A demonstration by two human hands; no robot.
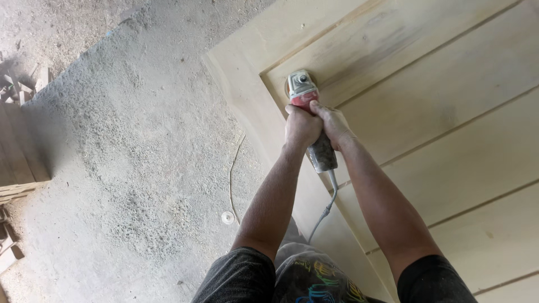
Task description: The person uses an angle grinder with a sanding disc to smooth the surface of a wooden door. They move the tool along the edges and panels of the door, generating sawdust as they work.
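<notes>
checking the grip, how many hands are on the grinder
2: the left hand wraps the red grinder body from the left, and the right hand clasps it from the right, over the door panel.

Both hands (314, 126) crowd the grinder (307, 106) at the door's (449, 112) panel corner; the panel boards rightward lie open, the raised frame (241, 62) blocks leftward.

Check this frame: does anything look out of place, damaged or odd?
Nothing is damaged. Both hands, left hand and right hand, grip a grinder on a wooden door panel. A small white disc lies loose on the dusty floor.
</notes>
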